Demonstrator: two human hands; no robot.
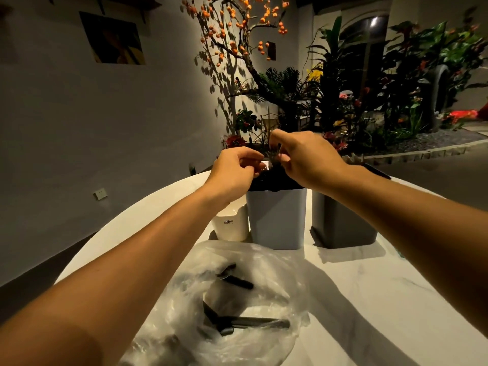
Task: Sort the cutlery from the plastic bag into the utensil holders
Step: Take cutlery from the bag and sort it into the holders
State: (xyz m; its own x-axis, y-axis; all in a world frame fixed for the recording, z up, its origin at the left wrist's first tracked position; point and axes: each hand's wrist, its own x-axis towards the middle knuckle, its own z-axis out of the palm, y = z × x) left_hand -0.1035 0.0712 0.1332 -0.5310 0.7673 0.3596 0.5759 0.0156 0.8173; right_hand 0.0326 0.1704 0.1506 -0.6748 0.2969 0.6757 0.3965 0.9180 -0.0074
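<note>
Both hands above light-grey holder [277, 217]: right hand [306, 159] pinches dark utensil [278, 149] upright; left hand [235, 170] fingers curled (grasp unclear). Plastic bag [224, 307] with cutlery [253, 322] just before holder.

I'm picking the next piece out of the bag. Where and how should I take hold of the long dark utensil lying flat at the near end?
Take the long dark utensil by its straight handle near the right end, coming down from above through the open top of the plastic bag. It lies nearly flat, pointing right, and its left end crosses another dark piece, so a pinch grip on the right looks freest.
</note>
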